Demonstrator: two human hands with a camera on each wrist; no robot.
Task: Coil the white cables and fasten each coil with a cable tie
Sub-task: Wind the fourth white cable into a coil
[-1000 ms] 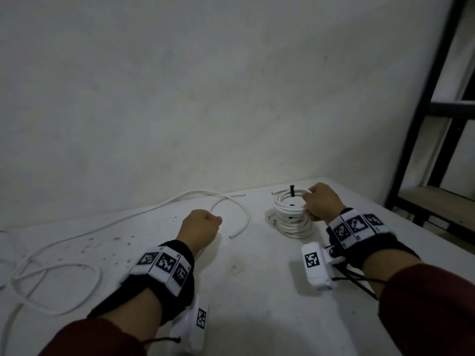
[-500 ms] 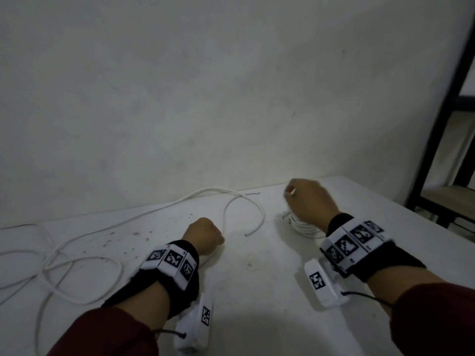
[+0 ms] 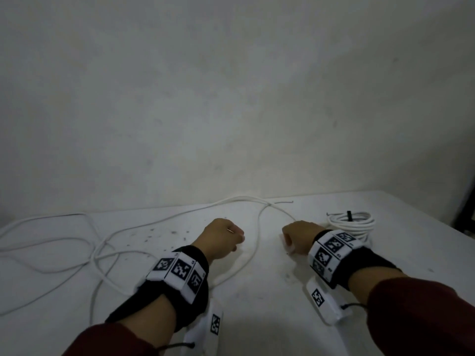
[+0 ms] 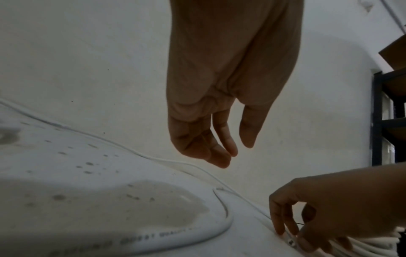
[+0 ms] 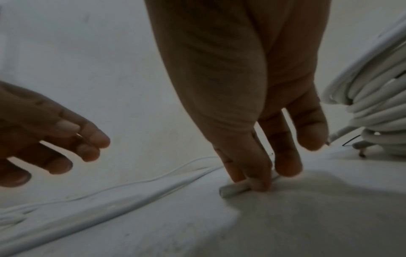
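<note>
A loose white cable (image 3: pixel 253 255) sprawls over the white table (image 3: pixel 257 319) from the far left to the middle. My right hand (image 3: pixel 291 238) pinches its free end (image 5: pixel 230 190) against the tabletop. The left hand (image 3: pixel 223 235) hovers just left of the cable's loop; in the left wrist view its fingers (image 4: pixel 222 153) hang loosely curled and hold nothing. Behind the right wrist lies a finished white coil (image 3: pixel 352 223), bound by a black cable tie (image 3: pixel 348 215). The same coil (image 5: pixel 371 107) fills the right edge of the right wrist view.
A plain wall rises directly behind the table. A black shelf frame (image 4: pixel 377 121) stands beyond the table's right end. Dark specks (image 3: pixel 151 233) dot the tabletop left of centre. More slack cable (image 3: pixel 46 240) lies in loops at the far left.
My right hand has let go of the tied coil and moved left onto the loose cable's end. The left hand stays where it was, and the view has swung left.
</note>
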